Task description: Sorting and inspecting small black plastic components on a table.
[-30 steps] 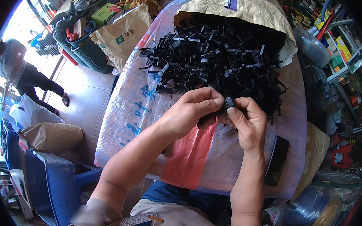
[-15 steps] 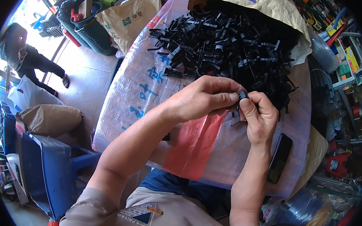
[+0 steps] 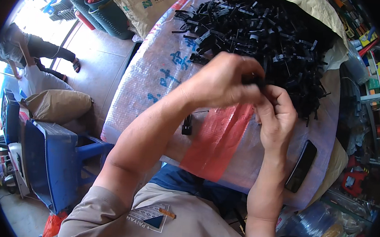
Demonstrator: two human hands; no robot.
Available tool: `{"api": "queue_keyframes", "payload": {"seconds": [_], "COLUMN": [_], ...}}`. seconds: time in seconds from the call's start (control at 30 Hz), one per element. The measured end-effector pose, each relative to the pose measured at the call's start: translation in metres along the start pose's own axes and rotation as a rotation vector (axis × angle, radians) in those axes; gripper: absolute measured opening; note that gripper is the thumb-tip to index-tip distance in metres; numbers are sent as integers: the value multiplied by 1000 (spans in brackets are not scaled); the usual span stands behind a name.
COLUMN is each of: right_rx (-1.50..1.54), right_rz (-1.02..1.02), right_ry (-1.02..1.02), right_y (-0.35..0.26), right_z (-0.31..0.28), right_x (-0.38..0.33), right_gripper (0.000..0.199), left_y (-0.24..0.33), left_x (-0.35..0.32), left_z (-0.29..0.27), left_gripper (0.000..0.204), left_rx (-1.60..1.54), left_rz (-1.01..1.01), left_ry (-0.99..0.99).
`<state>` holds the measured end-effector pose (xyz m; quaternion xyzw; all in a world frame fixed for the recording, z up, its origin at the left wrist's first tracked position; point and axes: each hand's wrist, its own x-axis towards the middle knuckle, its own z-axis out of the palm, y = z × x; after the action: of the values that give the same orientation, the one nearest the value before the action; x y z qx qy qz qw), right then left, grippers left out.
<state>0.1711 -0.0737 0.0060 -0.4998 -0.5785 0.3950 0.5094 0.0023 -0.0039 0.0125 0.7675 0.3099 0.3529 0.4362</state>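
Both hands meet in front of a heap of small black plastic clips [image 3: 248, 43] spread over a woven plastic sack. My left hand [image 3: 223, 79], smeared by motion, has its fingers curled at a small black plastic part [image 3: 255, 81]. My right hand [image 3: 278, 118] pinches the same part from the other side, thumb and forefinger pressed together. Fingers cover most of that part, so its exact shape is hidden. A lone black clip [image 3: 187, 126] lies on the sack beside my left forearm.
A dark phone [image 3: 301, 166] lies right of my right forearm on the woven sack [image 3: 134, 97]. Brown paper [image 3: 335, 54] borders the heap at the far right. A blue plastic stool [image 3: 50, 166] stands at left. Beyond it, another person [image 3: 40, 51] bends by a brown sack [image 3: 58, 106].
My left hand has lifted and turned over the black part, while my right hand stays near it. The view has shifted, baring the lone clip. The other person now reaches down toward the bags.
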Motion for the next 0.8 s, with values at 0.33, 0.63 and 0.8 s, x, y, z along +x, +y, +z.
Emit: {"api": "queue_keyframes", "payload": {"seconds": [0.33, 0.63, 0.8], "right_rx": [-738, 258, 457], "right_rz": [-483, -72, -176], "right_ry": [-493, -21, 47], "right_y": [16, 4, 15], "right_z": [69, -8, -33], "right_x": [-41, 2, 13], "right_gripper": [23, 14, 14], "left_y": [-39, -38, 6], "left_x": [2, 5, 3], "left_z": [-55, -48, -15], "left_gripper": [23, 4, 33], "left_rx": [-1146, -1229, -666], "left_rz": [-96, -148, -328], "left_ry": [266, 175, 10]}}
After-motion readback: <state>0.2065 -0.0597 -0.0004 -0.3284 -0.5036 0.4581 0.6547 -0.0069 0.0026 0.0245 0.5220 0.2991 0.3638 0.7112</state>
